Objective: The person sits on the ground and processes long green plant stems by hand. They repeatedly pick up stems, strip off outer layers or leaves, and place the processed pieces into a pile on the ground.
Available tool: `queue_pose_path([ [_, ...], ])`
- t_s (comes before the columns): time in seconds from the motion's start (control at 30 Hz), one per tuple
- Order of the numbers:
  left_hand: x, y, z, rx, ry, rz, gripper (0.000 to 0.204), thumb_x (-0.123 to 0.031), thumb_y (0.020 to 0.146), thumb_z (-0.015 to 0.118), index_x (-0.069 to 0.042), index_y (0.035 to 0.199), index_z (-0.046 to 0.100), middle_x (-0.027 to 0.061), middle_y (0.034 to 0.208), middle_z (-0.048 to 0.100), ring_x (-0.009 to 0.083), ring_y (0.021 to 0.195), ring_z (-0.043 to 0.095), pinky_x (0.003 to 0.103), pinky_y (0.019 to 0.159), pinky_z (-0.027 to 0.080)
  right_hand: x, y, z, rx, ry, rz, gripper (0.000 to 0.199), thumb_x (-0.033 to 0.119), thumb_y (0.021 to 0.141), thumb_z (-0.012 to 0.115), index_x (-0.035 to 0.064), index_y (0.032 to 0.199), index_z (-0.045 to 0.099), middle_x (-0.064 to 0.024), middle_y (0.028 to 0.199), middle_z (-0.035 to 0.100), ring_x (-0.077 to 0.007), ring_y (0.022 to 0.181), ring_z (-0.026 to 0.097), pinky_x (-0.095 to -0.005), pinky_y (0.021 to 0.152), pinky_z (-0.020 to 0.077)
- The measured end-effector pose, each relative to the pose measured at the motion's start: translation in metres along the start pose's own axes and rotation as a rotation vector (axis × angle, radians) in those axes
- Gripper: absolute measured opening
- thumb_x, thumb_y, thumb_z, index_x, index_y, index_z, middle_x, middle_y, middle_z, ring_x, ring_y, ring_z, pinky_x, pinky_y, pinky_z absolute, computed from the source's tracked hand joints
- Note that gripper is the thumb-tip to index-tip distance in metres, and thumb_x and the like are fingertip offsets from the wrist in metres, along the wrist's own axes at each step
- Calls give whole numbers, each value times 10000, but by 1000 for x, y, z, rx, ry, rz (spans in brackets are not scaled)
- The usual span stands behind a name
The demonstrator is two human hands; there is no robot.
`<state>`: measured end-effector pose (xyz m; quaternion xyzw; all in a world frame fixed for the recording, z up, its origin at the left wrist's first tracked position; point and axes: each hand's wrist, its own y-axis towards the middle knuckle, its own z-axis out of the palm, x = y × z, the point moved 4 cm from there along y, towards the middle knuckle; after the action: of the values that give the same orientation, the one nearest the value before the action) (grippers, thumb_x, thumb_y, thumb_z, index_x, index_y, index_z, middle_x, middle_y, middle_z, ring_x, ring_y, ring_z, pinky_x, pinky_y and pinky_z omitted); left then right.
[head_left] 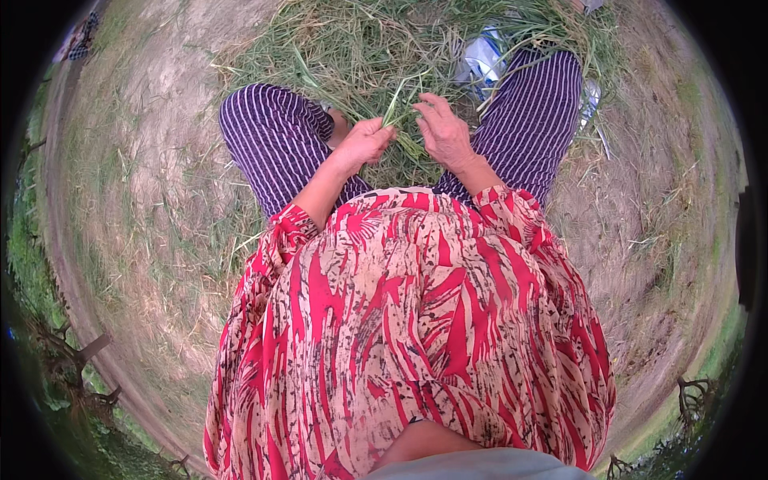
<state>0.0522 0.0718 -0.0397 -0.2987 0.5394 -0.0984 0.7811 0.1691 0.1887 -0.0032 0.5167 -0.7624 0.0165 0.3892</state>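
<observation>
A small bunch of long green grass blades (398, 102) stands between the knees, above the heap of cut grass (352, 48) on the ground. It looks light, limp and easily torn, best held low near the stems. The left hand (364, 142) is closed round it; the right hand (442, 132) pinches blades with curled fingers (428, 104).

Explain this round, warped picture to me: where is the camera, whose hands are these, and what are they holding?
The camera sits on a person's head and looks straight down through a fisheye lens, so edges bend. No machine here: these are the wearer's own bare hands. The person sits on dry ground with legs in striped trousers spread around a pile of cut grass. The left hand and right hand meet over the pile, fingers pinching green grass blades. A white and blue wrapper lies in the grass by the right knee.
</observation>
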Motion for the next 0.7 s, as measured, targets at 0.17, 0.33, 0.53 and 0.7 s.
queue_pose_path([
  [0.17,7,-1,0,79,15,5,162,-236,932,443,-108,846,491,-93,551,321,7,411,250,170,373,216,-7,-6,18,158,-47,-57,168,120,792,527,66,948,559,-88,873,536,-259,738,596,-359,588,498],
  [0.33,6,-3,3,73,10,-31,195,-252,923,467,-94,814,501,-80,545,342,15,403,269,176,357,220,-14,-8,26,207,-99,-66,92,129,773,534,71,843,548,-90,749,485,-276,606,562,-382,492,453],
  [0.53,11,-4,1,22,77,-42,207,-260,928,458,-95,809,498,-68,539,346,22,397,274,176,349,215,-12,-8,28,244,-102,-21,96,145,767,554,54,789,533,-98,751,495,-287,600,566,-396,474,445],
  [0.7,8,-3,-2,6,88,-7,213,-264,925,457,-99,794,487,-64,543,342,31,399,268,186,355,222,-12,-9,30,188,-73,-18,94,134,774,539,56,826,550,-104,815,495,-276,636,573,-396,483,456],
])
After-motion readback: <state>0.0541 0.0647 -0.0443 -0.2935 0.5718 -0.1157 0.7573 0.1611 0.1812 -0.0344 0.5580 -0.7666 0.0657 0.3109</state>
